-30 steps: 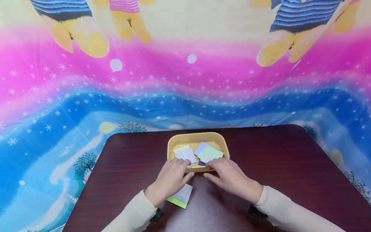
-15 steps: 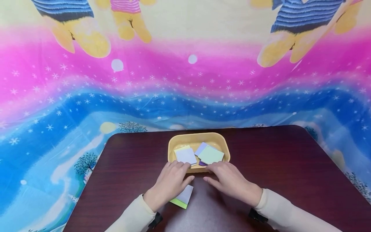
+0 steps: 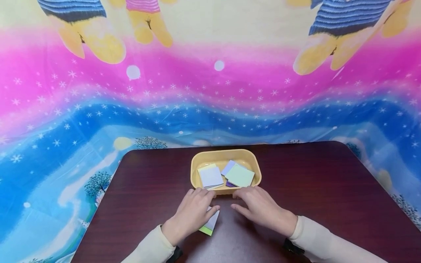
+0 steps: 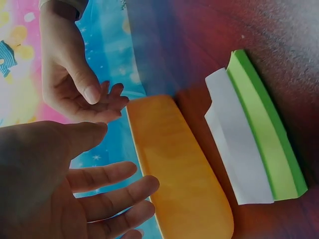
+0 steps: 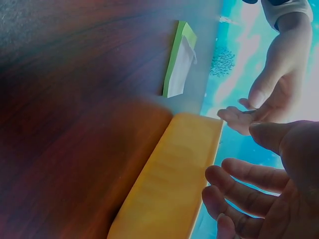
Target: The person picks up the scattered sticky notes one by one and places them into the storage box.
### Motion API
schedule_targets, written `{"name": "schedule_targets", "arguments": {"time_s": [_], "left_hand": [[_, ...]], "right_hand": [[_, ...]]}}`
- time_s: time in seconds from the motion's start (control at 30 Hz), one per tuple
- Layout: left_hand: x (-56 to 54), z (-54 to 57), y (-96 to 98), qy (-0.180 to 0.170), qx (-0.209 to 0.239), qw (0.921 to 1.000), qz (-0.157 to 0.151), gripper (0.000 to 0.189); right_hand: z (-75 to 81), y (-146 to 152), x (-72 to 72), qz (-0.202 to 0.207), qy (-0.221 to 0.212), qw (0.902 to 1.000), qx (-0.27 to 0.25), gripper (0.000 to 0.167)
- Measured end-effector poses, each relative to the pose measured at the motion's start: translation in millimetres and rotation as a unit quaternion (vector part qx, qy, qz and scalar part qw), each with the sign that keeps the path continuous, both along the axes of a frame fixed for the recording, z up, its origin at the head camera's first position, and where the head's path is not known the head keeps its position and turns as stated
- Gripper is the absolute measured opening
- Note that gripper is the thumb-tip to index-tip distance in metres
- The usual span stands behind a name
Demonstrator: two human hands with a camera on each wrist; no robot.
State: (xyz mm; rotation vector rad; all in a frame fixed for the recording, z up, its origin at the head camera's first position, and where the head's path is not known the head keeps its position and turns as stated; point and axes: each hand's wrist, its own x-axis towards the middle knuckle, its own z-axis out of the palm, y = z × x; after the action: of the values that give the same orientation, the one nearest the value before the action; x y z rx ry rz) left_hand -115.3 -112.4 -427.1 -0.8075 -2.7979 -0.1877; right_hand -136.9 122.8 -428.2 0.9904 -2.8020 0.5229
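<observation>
A yellow tray (image 3: 227, 156) stands near the table's far edge, with square sticky notes in it. On its left lies a whitish-lavender pad (image 3: 210, 176) over a pale yellow one; on its right a pale green pad (image 3: 241, 175) overlaps lavender and dark purple ones. My left hand (image 3: 191, 210) hovers at the tray's near left side, fingers loosely bent and thumb apart, holding nothing. Likewise my right hand (image 3: 264, 209) is at the near right side, thumb spread. Whether fingertips touch the tray wall (image 4: 184, 169) is unclear. A lavender-and-green sticky note pad (image 5: 180, 64) lies partly hidden beneath my left hand.
The dark red-brown table (image 3: 315, 182) has rounded far corners. Behind it hangs a colourful cloth (image 3: 210, 91) printed with snowflakes and cartoon figures. Both forearms come in from the front edge, with dark straps at the wrists.
Both hands have drawn back slightly from the tray toward the front, uncovering more of its near rim. The tray and the sticky notes look unmoved.
</observation>
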Motion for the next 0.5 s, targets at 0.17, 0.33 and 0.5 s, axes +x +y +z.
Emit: {"name": "schedule_targets", "arguments": {"time_s": [0.17,0.33,0.5], "left_hand": [[2.7,-3.7,-0.9,0.008,-0.003,1.0,-0.004,0.026],[4.4,-6.8,-3.0,0.02,-0.007,0.9998,-0.007,0.025],[5.8,-9.1,-4.2,0.007,-0.025,0.9997,-0.006,0.027]], "right_hand": [[-2.1,-0.4,0.8,0.009,-0.004,1.0,-0.001,0.017],[-3.7,-0.4,1.4,0.009,0.002,0.9999,0.008,0.017],[-5.3,-0.9,1.5,0.011,-0.008,0.9998,0.014,0.018]]}}
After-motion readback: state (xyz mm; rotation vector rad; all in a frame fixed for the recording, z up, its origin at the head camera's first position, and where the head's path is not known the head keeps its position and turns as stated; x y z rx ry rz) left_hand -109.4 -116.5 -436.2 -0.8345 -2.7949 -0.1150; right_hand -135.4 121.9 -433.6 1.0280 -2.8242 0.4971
